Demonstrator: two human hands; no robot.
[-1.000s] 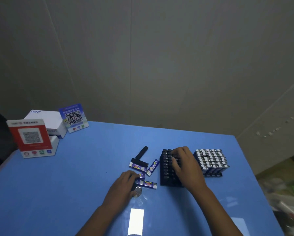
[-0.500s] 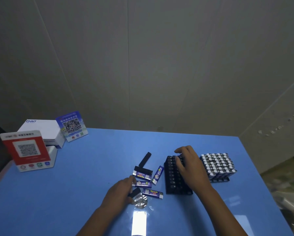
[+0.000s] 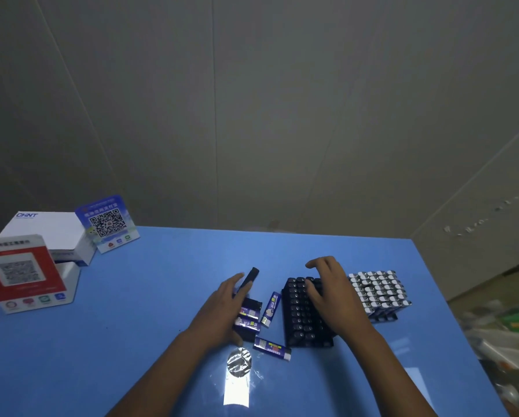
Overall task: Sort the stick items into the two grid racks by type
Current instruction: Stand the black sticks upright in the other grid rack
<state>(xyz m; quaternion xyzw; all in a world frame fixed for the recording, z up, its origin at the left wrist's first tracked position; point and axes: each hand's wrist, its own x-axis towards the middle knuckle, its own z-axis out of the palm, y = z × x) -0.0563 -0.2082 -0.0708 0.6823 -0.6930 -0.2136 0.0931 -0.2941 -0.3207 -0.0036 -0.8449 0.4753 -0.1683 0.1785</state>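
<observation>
Black rack (image 3: 300,317) under the flat right hand (image 3: 333,293); left hand (image 3: 222,308) spread over loose sticks (image 3: 271,307).

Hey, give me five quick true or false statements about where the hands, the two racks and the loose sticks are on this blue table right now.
1. The right hand rests on the black rack. True.
2. The white-capped rack stands left of the black rack. False: it stands to its right.
3. The left hand lies over the loose sticks. True.
4. A loose black stick lies beyond the left hand's fingertips. True.
5. The blue QR code sign stands at the table's right edge. False: it stands at the far left corner.
</observation>
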